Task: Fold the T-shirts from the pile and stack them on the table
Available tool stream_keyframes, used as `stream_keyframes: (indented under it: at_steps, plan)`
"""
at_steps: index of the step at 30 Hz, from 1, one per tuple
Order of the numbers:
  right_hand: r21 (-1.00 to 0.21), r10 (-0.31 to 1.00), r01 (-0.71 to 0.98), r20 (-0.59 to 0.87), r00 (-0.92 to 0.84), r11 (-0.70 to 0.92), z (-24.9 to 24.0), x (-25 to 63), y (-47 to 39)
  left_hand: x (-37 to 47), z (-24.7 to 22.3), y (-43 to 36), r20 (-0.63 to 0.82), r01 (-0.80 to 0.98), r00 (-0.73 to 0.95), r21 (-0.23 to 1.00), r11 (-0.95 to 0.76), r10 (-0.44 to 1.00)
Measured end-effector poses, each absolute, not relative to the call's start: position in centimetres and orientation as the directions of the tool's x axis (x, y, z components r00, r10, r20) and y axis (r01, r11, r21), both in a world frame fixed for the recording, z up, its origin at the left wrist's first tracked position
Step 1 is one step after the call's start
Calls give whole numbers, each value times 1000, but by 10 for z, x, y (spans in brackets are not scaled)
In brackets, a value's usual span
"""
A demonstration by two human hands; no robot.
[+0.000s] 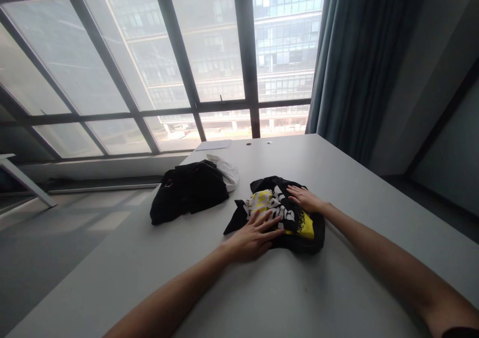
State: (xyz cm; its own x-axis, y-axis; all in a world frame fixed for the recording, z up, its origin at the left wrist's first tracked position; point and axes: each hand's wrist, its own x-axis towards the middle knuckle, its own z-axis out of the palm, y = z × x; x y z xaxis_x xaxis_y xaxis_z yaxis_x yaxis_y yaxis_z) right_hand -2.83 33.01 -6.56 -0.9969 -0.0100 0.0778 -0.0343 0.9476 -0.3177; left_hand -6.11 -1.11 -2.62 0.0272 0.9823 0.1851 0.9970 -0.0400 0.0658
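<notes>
The printed cloth (286, 214) lies right under your two hands, in a bunched, folded heap on the white surface (130, 258). It is black, with big white and yellow marks on top. Your left hand (254, 235) lies on the near left part, its fingers spread wide and pointing to the right. Your right hand (305, 198) lies on the far right part, palm down, its fingers stretched out to the left. Neither hand grips anything; both just lie on top. Between them you can see some of the white letters. One black, pointy corner sticks out past your left fingers.

To the left, near but apart from your hands, is a heap of black cloth (189, 190). A white cloth (227, 174) pokes out behind it. Farther back, a paper (213, 145) lies by the window (207, 43).
</notes>
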Motion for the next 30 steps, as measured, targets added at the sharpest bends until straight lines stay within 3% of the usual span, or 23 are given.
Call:
stream_keyframes:
  at_steps: [9, 14, 17, 20, 22, 26, 30]
  plan:
    - [-231, 194, 171, 82, -978, 958, -67, -36, 438, -63, -24, -13, 89, 985, 72, 148, -84, 993]
    - [-231, 417, 373, 185, -890, 899, -53, -25, 472, -64, -22, -15, 41, 968, 103, 225, -110, 994]
    - [-244, 512, 452, 332, -792, 858, -48, -21, 464, -60, -8, -20, 41, 926, 167, 335, -171, 985]
    - [-260, 518, 448, 425, -742, 855, -49, -21, 442, -61, 11, -23, 118, 853, 171, 480, -207, 978]
    - [-283, 545, 466, 430, -720, 838, -50, -20, 425, -69, 18, -17, 229, 832, 39, 531, -159, 973]
    - [-310, 524, 423, 450, -723, 851, -49, -16, 388, -96, 10, 25, 422, 871, -258, 490, 21, 869]
    - [-263, 318, 223, 409, -856, 939, -50, -7, 347, -120, -8, 90, 377, 899, -321, 411, 153, 869]
